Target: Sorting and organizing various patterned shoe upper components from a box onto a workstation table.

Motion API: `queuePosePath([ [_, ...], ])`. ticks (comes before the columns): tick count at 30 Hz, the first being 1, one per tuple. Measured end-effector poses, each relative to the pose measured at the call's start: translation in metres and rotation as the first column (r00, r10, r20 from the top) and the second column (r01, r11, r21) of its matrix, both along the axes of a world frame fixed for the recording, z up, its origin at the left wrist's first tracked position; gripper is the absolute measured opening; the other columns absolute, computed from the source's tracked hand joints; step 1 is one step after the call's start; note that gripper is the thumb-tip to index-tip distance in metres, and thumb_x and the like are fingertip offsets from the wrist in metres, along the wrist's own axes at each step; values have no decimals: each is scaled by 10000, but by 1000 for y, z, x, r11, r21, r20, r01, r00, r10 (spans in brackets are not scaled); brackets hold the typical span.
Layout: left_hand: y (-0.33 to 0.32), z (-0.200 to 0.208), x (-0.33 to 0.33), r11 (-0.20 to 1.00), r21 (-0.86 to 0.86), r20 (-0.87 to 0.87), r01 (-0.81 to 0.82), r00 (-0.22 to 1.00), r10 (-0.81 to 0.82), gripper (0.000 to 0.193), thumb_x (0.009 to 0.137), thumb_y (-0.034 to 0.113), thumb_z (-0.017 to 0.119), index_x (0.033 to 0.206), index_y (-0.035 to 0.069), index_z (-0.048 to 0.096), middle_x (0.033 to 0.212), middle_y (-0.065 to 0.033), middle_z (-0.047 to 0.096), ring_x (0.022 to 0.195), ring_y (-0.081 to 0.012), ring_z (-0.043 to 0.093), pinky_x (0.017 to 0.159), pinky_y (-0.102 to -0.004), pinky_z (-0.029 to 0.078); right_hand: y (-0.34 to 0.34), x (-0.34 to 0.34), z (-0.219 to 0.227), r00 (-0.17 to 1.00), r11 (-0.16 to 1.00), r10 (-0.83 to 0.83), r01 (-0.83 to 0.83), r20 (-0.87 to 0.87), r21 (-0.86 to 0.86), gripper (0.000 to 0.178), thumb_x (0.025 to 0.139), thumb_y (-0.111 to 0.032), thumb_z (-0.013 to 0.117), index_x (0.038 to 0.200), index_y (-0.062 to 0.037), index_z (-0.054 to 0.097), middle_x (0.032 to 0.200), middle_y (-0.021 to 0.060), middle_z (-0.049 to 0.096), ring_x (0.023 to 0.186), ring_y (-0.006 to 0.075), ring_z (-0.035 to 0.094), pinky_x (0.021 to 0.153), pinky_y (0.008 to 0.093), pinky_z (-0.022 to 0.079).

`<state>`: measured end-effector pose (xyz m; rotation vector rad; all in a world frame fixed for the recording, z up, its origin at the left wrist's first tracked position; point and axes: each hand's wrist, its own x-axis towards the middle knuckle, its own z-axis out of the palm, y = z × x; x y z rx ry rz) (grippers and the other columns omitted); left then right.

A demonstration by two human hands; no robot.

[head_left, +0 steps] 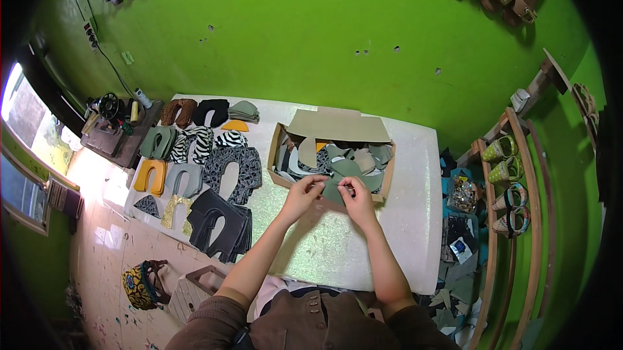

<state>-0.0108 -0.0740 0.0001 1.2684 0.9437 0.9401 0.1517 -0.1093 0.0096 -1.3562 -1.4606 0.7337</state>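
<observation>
Over the near edge of an open cardboard box, both of my hands hold a cut olive-green piece of leather or fabric. My left hand pinches its left side, and my right hand grips it from the right, fingertips bent. Inside the box is a jumble of cut pieces in green, grey, white, patterned and yellow. To the left lie sorted stacks of U-shaped pieces: black, dark patterned, zebra-striped, yellow, grey, glittery gold, green and brown.
The work sits on a pale shimmery table against a green wall. A sewing machine stands at the far left. On the right are a wooden rack with shoes and bins of scraps. A patterned bag is at lower left.
</observation>
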Motion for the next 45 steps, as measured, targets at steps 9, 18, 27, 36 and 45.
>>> queuePosePath([
  [9,-3,0,-2,999,9,-68,44,997,-43,220,888,126,522,1072,19,579,808,-27,587,670,-78,555,606,-211,460,1,8,-5,995,977,46,-63,-86,-206,75,847,-73,568,890,-19,542,768,-32,504,634,35,421,566,181,365],
  [18,-7,-3,-6,994,113,-164,-5,986,24,204,876,109,530,1045,18,599,810,-46,601,662,-81,554,599,-221,456,-4,1,-10,981,948,137,-171,-139,-269,65,909,-74,470,947,-30,441,749,3,502,703,64,453,644,201,384],
  [27,-6,-5,-20,998,-33,-106,-51,993,47,192,872,91,540,1032,4,600,826,-44,618,664,-75,546,596,-214,460,-3,-14,-14,950,934,166,-237,-265,-266,129,895,-93,491,994,-25,447,820,60,585,694,117,522,611,244,403],
  [36,-1,-15,-70,970,-77,-67,-231,972,226,188,879,76,534,1032,-30,565,917,-66,601,742,-79,561,639,-211,486,9,-59,-20,839,837,185,-407,-512,-364,320,865,-24,531,1171,12,441,967,87,601,776,125,614,627,212,467],
  [45,39,-16,-152,964,-82,-67,-255,966,250,183,869,74,556,1015,-36,564,861,-49,605,703,-71,570,637,-198,485,55,-135,-29,860,926,125,-281,-495,-253,283,867,-2,510,1144,30,468,968,93,597,786,130,603,677,238,510],
])
